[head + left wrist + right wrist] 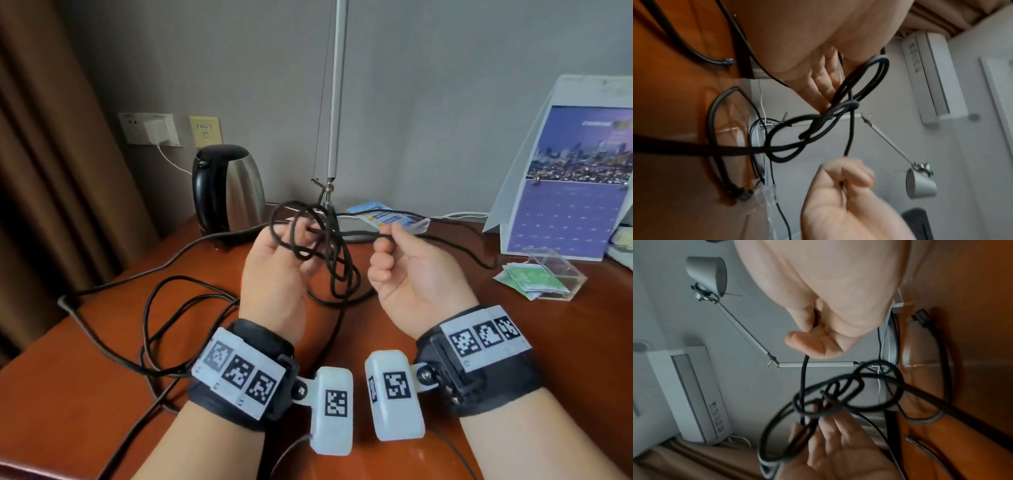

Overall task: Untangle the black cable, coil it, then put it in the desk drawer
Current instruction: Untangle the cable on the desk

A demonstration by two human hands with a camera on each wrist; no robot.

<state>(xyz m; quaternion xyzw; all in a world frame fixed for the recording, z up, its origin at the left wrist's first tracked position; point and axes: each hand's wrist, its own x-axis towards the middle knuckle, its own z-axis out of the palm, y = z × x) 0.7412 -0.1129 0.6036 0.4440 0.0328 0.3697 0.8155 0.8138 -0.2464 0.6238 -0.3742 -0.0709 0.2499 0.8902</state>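
Both hands are raised above the wooden desk [496, 359]. The thin black cable [330, 250] hangs between them as a knotted tangle of loops [818, 125] [840, 395]. My left hand [291, 240] is palm up with its fingers [838, 423] fairly straight, and the loops hang over them [824, 81]. My right hand [394, 246] is curled into a fist and pinches one strand [804, 369] that runs from the knot into its fingers [846, 181]. More cable trails down onto the desk and off to the right. No drawer is in view.
A steel kettle [227, 192] stands at the back left, its thick black power cord [150, 308] looping over the desk's left side. A lamp pole [337, 102] rises behind the hands. At the right stand a desk calendar [565, 192] and a clear box [551, 274].
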